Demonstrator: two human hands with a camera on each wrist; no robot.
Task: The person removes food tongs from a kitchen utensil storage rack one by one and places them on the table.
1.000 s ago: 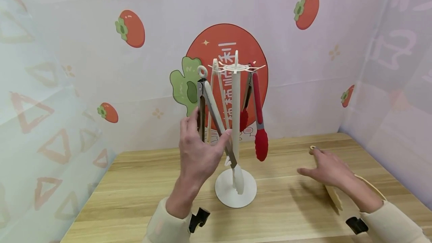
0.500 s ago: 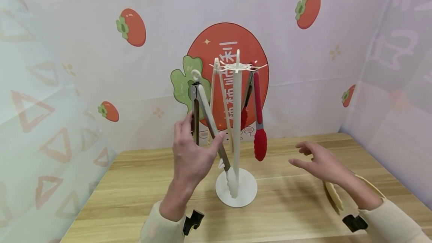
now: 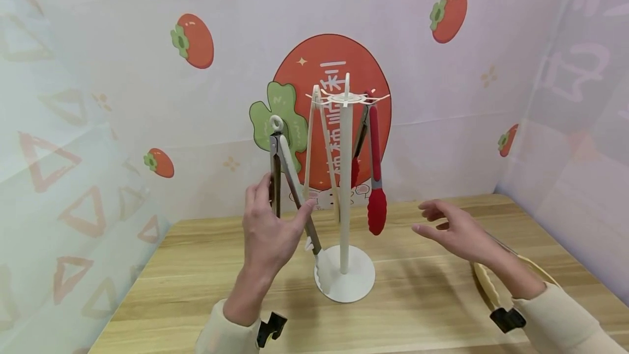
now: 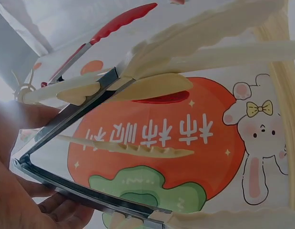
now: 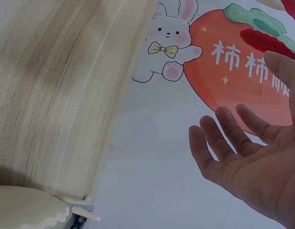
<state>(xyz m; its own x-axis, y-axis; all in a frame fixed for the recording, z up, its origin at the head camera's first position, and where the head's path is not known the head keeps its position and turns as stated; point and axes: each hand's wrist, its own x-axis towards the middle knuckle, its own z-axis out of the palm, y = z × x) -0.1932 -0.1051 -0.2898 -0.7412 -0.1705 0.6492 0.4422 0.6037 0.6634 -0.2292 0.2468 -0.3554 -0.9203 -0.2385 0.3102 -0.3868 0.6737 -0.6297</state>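
My left hand (image 3: pixel 267 234) holds a pair of white-tipped steel tongs (image 3: pixel 294 179), thumb on one arm and fingers on the other. The tongs (image 4: pixel 66 119) stand spread, their ring end up and one white tip overlapping the base of a white hanging rack (image 3: pixel 345 179). On that rack hang red tongs (image 3: pixel 377 212) at the right and cream tongs (image 3: pixel 331 163) at the back left. My right hand (image 3: pixel 457 231) hovers over the table with loosely bent fingers and holds nothing. Beneath its forearm lie beige tongs (image 3: pixel 486 285), partly hidden.
A wooden table (image 3: pixel 206 288) carries the rack on its round white base (image 3: pixel 361 283). Behind it rises a printed cloth backdrop (image 3: pixel 236 70) with persimmons and a rabbit, and cloth sides stand at left and right.
My left hand has carried the white-tipped tongs left and down, away from the rack top. My right hand has left the beige tongs' ring end and moved left.
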